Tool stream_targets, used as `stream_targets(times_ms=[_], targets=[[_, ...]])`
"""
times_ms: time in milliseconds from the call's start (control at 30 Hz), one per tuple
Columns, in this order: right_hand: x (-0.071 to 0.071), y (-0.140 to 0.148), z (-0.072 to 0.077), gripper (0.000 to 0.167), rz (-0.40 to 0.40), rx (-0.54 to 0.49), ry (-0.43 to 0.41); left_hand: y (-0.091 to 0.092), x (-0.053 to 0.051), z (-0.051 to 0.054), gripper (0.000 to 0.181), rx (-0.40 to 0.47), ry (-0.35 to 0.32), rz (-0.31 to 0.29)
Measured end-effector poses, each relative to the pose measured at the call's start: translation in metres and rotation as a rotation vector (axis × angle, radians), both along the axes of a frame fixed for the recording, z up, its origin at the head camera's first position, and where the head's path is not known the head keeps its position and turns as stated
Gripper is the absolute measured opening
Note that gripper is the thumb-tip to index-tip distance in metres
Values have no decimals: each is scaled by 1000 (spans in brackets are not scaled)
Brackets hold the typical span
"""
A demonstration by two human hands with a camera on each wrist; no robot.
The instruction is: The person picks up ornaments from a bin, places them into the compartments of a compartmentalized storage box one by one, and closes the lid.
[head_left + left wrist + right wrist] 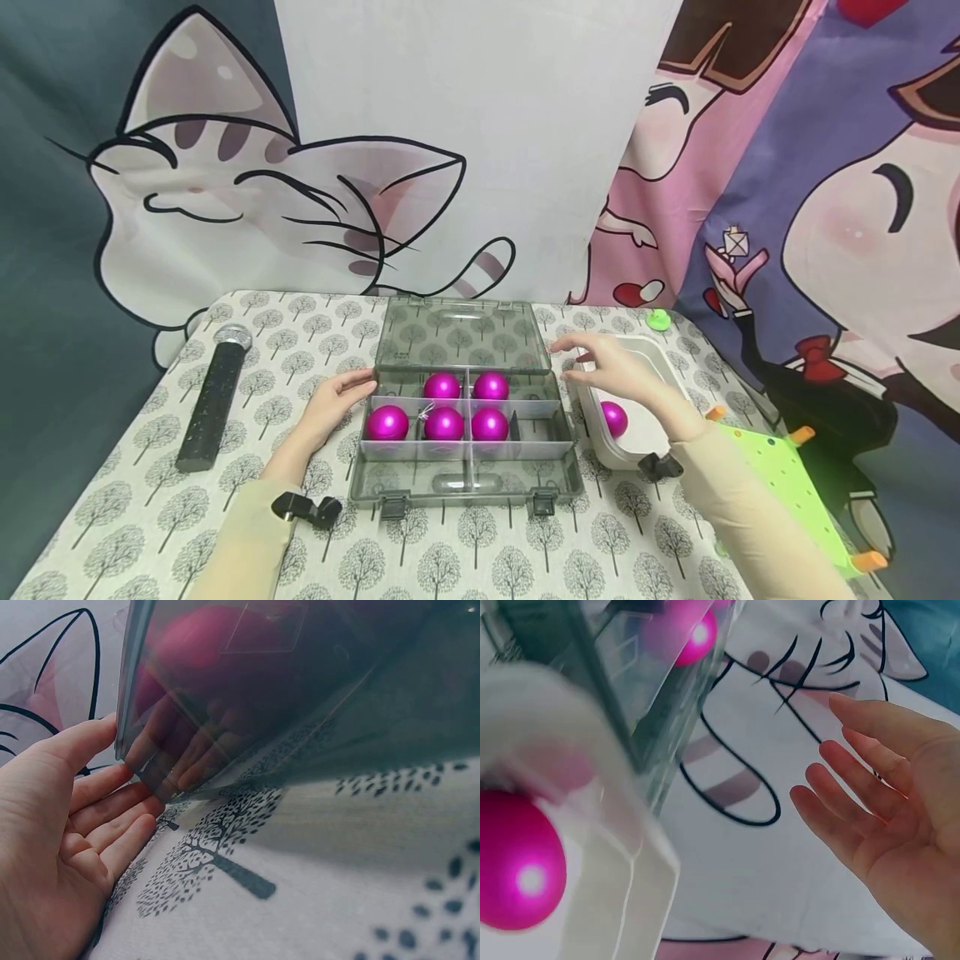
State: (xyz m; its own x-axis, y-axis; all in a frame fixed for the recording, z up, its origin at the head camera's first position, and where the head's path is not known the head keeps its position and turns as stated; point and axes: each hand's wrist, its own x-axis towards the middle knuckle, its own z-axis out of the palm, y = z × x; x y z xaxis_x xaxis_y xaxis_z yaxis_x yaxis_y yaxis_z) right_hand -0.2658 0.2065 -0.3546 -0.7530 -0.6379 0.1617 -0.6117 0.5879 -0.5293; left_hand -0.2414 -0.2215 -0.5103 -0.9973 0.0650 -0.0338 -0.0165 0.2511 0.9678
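Gripping nothing, our right hand [611,367] is loosely spread by the tub [648,421] with one pink ball [614,418]; five balls [446,427] sit in the box [397,477], a microphone [213,400] leftward. Left wrist: our relaxed left hand [52,840] touches the box. Right wrist: the tub's wall separates us from the pink ball.

Plain pale cream left sleeve [242,542], matching right sleeve [753,517], small black blocky device [300,507] at each cuff [696,454]
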Motion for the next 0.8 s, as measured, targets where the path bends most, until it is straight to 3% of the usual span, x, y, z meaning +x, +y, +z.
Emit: stream_targets(times_ms=[333, 500, 800], targets=[[-7, 36, -5, 39, -98, 73, 14, 1, 1, 0, 59, -12, 8, -4], [-12, 51, -9, 47, -117, 116, -23, 1, 1, 0, 59, -11, 9, 0], [-17, 70, -17, 46, -64, 175, -74, 1, 0, -1, 58, 1, 11, 5]])
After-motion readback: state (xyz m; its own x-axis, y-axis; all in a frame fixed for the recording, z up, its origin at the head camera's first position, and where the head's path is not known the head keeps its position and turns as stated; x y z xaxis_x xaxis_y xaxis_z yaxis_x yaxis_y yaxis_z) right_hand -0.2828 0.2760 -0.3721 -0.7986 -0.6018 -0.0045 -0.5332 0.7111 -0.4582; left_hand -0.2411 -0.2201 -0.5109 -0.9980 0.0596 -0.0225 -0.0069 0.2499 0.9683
